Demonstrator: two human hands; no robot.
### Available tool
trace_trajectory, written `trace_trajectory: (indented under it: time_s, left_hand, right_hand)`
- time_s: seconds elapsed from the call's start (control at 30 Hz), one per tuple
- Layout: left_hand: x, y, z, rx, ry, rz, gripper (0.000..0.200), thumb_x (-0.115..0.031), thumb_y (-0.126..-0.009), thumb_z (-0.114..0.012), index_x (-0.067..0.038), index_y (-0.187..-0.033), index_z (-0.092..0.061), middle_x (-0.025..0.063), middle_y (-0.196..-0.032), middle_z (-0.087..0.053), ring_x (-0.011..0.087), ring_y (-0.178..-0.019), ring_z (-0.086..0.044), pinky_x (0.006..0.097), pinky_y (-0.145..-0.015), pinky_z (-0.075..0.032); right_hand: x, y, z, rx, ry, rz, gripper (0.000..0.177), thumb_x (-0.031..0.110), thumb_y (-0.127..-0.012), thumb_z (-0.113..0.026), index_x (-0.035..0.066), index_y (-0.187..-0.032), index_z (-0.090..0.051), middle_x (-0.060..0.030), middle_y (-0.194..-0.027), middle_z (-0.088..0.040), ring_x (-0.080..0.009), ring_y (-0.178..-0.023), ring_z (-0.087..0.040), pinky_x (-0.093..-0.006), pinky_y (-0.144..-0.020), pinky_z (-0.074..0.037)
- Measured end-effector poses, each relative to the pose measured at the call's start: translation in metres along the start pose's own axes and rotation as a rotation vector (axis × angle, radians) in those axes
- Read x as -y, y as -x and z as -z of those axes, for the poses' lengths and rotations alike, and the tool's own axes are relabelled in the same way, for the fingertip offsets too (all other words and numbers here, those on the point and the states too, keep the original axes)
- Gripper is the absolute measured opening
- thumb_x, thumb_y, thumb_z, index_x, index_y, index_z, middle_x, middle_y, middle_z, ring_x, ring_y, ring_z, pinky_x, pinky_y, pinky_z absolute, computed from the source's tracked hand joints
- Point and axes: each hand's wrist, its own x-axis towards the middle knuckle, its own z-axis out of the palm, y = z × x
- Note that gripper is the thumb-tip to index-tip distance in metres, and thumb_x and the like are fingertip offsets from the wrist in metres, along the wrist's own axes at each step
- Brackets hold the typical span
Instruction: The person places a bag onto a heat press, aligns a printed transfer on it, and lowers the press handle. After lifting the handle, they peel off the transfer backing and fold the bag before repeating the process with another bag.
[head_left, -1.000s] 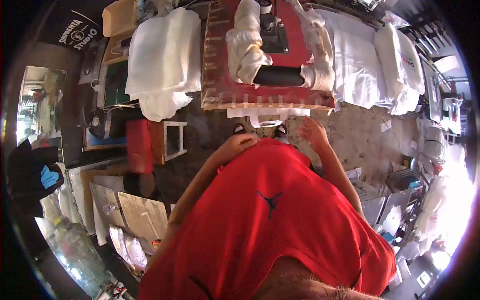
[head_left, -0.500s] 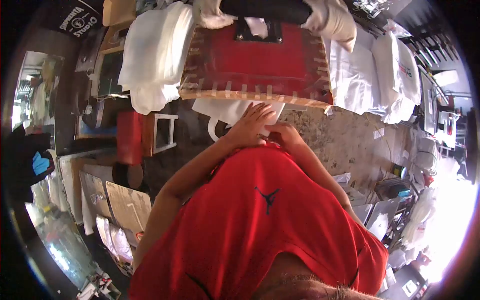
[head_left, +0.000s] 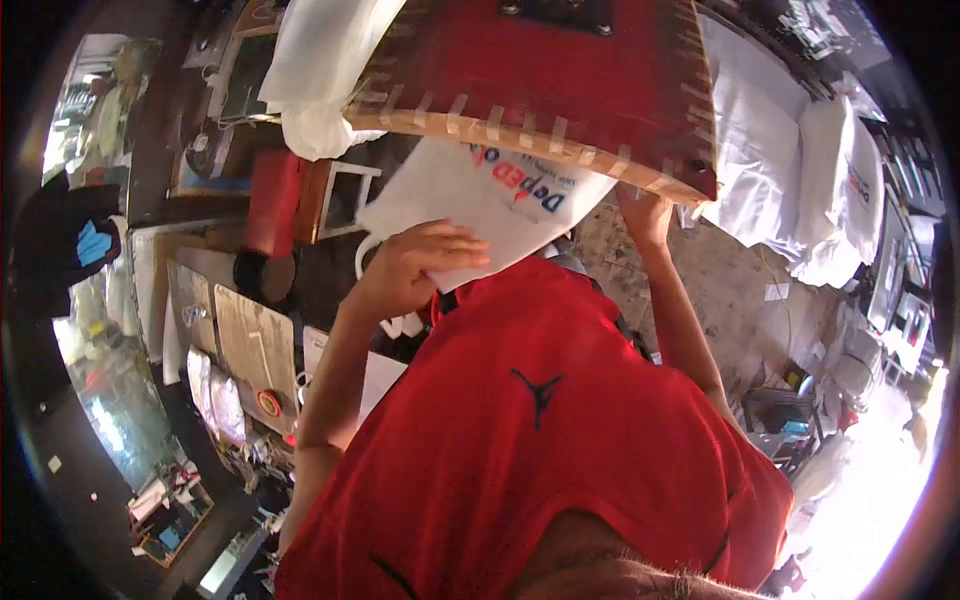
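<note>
Slanting from left hand (head_left: 418, 272) toward right hand (head_left: 645, 213), white bag (head_left: 470, 205) shows inverted print.

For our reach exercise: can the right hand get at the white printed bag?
Probably yes: the right hand rests at the red board edge beside the bag, nothing visible between them.

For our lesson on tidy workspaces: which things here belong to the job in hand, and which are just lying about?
In hand: left hand holding the white printed bag; right hand at the edge of the red board.
Lying about: white cloth pile; folded white stacks; red block; flat panels.
</note>
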Motion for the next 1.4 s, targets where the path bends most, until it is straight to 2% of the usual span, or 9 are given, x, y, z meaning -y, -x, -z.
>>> trace_trajectory:
  time_s: [0.2, 0.4, 0.77, 0.9, 0.97, 1.17, 1.27, 1.33, 1.4]
  left_hand:
    - [-0.044, 0.047, 0.085, -0.290, 0.258, 0.043, 0.031, 0.001, -0.075, -0.065, 0.003, -0.104, -0.075, 0.0150, -0.102, -0.076, 0.0307, -0.104, -0.071, 0.0423, -0.096, -0.053]
    - [0.023, 0.154, 0.194, -1.216, 0.074, 0.580, 0.028, -0.026, -0.094, -0.070, -0.001, -0.107, -0.073, 0.0079, -0.098, -0.072, 0.0171, -0.086, -0.067, 0.0336, -0.082, -0.053]
    - [0.317, 0.255, 0.323, -1.436, 0.392, 0.635, 0.042, -0.033, -0.097, -0.059, 0.002, -0.117, -0.070, 0.0132, -0.103, -0.072, 0.0220, -0.089, -0.068, 0.0386, -0.079, -0.054]
    - [0.321, 0.208, 0.330, -1.247, 0.290, 0.999, 0.039, -0.032, -0.095, -0.063, 0.004, -0.103, -0.073, 0.0110, -0.089, -0.072, 0.0222, -0.078, -0.069, 0.0369, -0.070, -0.055]
    - [0.427, 0.216, 0.306, -1.235, 0.740, 0.732, 0.040, -0.035, -0.095, -0.062, 0.004, -0.094, -0.074, 0.0082, -0.084, -0.072, 0.0207, -0.073, -0.067, 0.0370, -0.068, -0.054]
    - [0.413, 0.060, 0.274, -1.033, 0.890, 0.589, 0.030, -0.028, -0.098, -0.061, -0.001, -0.091, -0.072, 0.0069, -0.078, -0.069, 0.0169, -0.069, -0.065, 0.0368, -0.062, -0.054]
    - [0.439, 0.004, 0.260, -0.999, 0.056, 0.527, 0.025, -0.021, -0.097, -0.063, 0.002, -0.100, -0.069, 0.0100, -0.085, -0.070, 0.0195, -0.071, -0.065, 0.0371, -0.057, -0.053]
    - [0.389, -0.019, 0.276, -1.247, 1.043, 0.422, 0.026, -0.018, -0.096, -0.065, 0.006, -0.105, -0.067, 0.0136, -0.095, -0.069, 0.0224, -0.072, -0.066, 0.0377, -0.054, -0.052]
    - [0.417, -0.030, 0.264, -1.298, 1.070, 0.430, 0.027, -0.018, -0.097, -0.064, 0.007, -0.108, -0.066, 0.0140, -0.097, -0.069, 0.0235, -0.073, -0.067, 0.0381, -0.054, -0.052]
  right_hand:
    - [0.033, -0.013, -0.024, 0.510, -0.829, -0.128, 0.032, 0.005, -0.078, -0.073, 0.002, -0.110, -0.073, -0.0159, -0.111, -0.073, -0.0275, -0.103, -0.069, -0.0383, -0.091, -0.054]
    - [0.179, -0.030, -0.023, 1.073, -0.627, -0.096, 0.039, 0.032, -0.091, -0.074, 0.000, -0.114, -0.071, -0.0182, -0.100, -0.075, -0.0255, -0.090, -0.071, -0.0381, -0.080, -0.055]
    - [0.434, -0.106, -0.190, 0.347, -0.725, -0.085, 0.028, 0.020, -0.100, -0.061, -0.001, -0.084, -0.051, -0.0233, -0.069, -0.058, -0.0385, -0.060, -0.059, -0.0446, -0.058, -0.046]
    - [0.495, -0.188, -0.199, -0.077, -0.581, 0.006, 0.020, 0.024, -0.098, -0.065, 0.004, -0.100, -0.065, -0.0189, -0.068, -0.063, -0.0332, -0.058, -0.064, -0.0382, -0.057, -0.050]
    - [0.532, -0.236, -0.166, -0.053, -0.522, 0.030, 0.021, 0.025, -0.090, -0.074, 0.005, -0.094, -0.072, -0.0187, -0.073, -0.068, -0.0315, -0.065, -0.071, -0.0369, -0.057, -0.052]
    - [0.591, -0.388, -0.179, -0.468, -0.375, 0.263, 0.015, 0.009, -0.082, -0.065, 0.006, -0.071, -0.076, -0.0171, -0.076, -0.072, -0.0385, -0.072, -0.070, -0.0490, -0.077, -0.055]
    - [0.595, -0.431, -0.233, -0.612, -0.106, 0.308, 0.015, 0.013, -0.080, -0.072, 0.008, -0.093, -0.077, -0.0166, -0.105, -0.073, -0.0352, -0.103, -0.066, -0.0466, -0.097, -0.048]
    - [0.589, -0.427, -0.246, -0.471, -0.213, 0.347, 0.037, 0.018, -0.080, -0.077, 0.012, -0.116, -0.073, -0.0197, -0.133, -0.064, -0.0335, -0.130, -0.052, -0.0549, -0.114, -0.032]
    - [0.553, -0.400, -0.284, -0.439, -0.086, 0.431, 0.035, 0.032, -0.083, -0.078, 0.010, -0.110, -0.073, -0.0177, -0.096, -0.074, -0.0342, -0.091, -0.071, -0.0408, -0.083, -0.056]
